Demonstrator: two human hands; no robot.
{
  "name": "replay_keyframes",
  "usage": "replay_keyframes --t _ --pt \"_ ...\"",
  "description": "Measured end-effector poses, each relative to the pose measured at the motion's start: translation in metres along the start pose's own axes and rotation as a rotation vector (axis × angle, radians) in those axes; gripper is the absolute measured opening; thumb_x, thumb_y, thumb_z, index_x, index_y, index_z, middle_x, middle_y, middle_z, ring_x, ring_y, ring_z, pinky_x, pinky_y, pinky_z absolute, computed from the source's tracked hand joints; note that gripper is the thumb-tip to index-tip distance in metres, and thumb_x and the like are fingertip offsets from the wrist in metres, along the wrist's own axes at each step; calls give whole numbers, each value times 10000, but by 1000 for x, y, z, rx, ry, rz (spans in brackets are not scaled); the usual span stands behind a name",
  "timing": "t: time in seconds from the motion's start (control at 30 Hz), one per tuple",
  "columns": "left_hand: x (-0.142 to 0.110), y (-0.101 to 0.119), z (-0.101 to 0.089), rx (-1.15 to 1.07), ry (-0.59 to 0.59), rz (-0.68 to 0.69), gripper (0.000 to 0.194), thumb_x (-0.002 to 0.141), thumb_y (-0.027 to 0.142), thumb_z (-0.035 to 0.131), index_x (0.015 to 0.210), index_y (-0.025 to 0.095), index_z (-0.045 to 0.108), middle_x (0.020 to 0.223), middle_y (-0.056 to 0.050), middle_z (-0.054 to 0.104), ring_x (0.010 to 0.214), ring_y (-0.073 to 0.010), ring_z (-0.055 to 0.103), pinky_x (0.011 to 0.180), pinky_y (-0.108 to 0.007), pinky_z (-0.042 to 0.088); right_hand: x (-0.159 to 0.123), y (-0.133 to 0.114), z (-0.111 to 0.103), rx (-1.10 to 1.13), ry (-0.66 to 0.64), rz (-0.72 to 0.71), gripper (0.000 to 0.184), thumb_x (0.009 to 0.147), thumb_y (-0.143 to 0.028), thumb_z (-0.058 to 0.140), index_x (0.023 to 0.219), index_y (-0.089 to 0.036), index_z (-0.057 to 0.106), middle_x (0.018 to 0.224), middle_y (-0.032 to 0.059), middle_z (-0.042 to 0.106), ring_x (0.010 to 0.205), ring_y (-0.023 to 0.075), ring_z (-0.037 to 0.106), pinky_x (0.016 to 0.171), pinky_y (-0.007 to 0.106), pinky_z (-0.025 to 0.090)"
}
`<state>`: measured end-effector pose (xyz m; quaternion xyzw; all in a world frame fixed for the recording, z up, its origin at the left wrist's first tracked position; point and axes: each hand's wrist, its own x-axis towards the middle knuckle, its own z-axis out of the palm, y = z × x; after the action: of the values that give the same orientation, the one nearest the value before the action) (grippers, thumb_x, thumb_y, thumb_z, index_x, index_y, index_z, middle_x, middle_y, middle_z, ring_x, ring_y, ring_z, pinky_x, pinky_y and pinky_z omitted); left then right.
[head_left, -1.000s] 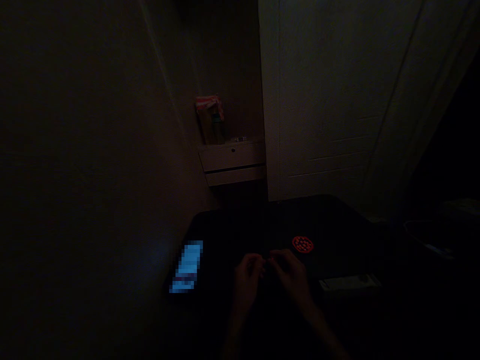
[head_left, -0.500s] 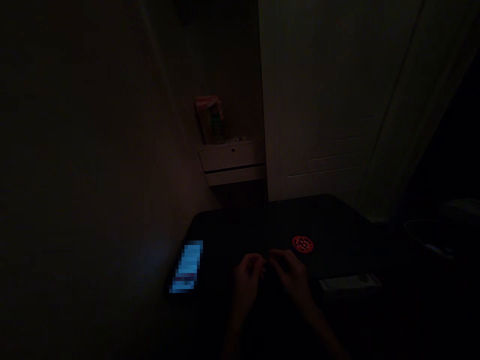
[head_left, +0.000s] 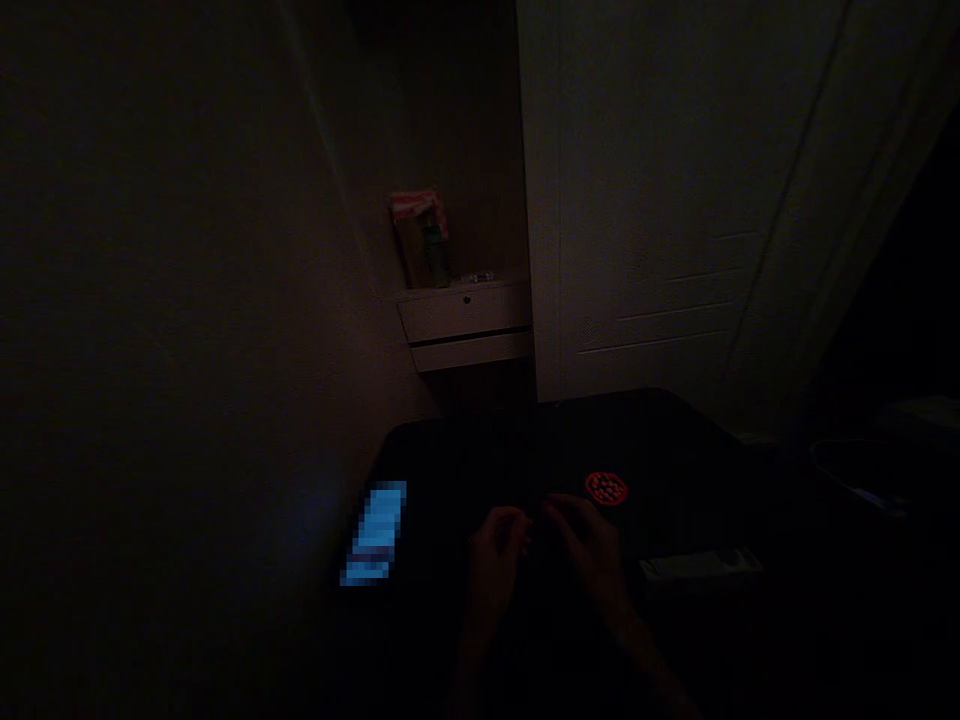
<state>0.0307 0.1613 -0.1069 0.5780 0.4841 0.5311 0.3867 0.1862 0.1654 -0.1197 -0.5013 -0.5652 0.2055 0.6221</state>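
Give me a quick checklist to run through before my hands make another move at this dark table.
1. Enough light: not ok, the scene is very dim.
2. Left hand grip: cannot tell, its fingers are curled but too dark to show any contents.
3. Right hand grip: cannot tell, for the same reason.
4. Red round item clear of the left hand: ok, it lies on the table beyond the right hand.
5. Lit screen clear of both hands: ok, it is off to the left.
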Motion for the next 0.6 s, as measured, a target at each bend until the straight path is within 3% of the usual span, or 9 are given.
replay_keyframes --t 0.17,0.4,0.6 --pt "0 -1 1 -7 4 -13 293 917 445 623 965 164 693 887 -85 777 682 -170 683 628 -276 535 0 6 0 -17 12 58 328 949 -488 609 1050 -211 752 1037 95 790 946 277 744 848 405 576" --pt "0 -1 3 -4 -1 -24 300 923 453 613 975 167 689 898 -83 774 693 -171 683 631 -275 528 -3 8 -6 -236 -69 -147 314 1021 -454 529 957 -227 737 940 81 760 898 270 700 824 408 547" --pt "0 1 3 6 2 -18 298 920 453 615 967 169 693 878 -79 774 694 -174 681 635 -277 524 -3 13 -7 -348 -119 -239 206 1018 -270 523 1015 -236 725 973 75 754 916 269 684 825 406 543"
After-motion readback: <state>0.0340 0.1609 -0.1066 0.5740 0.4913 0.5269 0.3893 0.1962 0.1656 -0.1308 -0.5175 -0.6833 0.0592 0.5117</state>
